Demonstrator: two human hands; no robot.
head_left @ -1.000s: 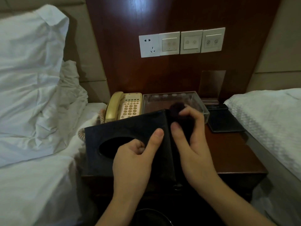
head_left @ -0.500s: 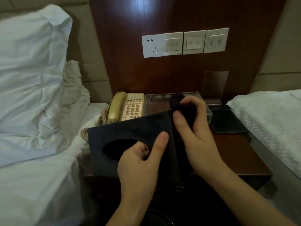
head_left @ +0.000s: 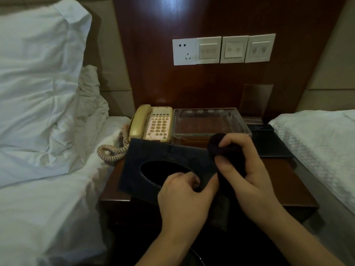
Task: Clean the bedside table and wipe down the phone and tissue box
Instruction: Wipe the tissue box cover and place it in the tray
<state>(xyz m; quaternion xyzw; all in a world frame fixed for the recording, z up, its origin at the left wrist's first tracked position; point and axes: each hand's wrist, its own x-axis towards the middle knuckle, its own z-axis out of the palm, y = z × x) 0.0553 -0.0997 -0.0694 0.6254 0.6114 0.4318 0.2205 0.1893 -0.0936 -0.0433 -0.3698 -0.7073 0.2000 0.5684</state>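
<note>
Two beds flank the scene: the left bed [head_left: 48, 198] with rumpled white bedding and a pillow [head_left: 38, 73], and the right bed [head_left: 317, 146] under a patterned cover. Between them stands the dark wooden counter [head_left: 278, 185], backed by a wood panel carrying a row of wall switches [head_left: 223, 49].

On the counter, the dark tissue box [head_left: 167, 156] is tipped up near the front edge, its oval opening facing the camera. Behind it on the left sits the cream phone [head_left: 151, 123], its coiled cord [head_left: 113, 148] spilling toward the left bed. Just beside the phone is a clear tray [head_left: 211, 121], and well to the right lies a flat black folder [head_left: 269, 144].

The left hand [head_left: 184, 198] grips the tissue box at the rim of the opening, thumb curled over the front face. The right hand [head_left: 247, 166] is clamped on a dark cloth [head_left: 217, 144], pressing it against the box's right edge.

By my reading, the tissue box is being wiped now. Whether the phone and the counter surface have been cleaned cannot be told; nothing shows either way, so both may remain, along with setting the box back down
</note>
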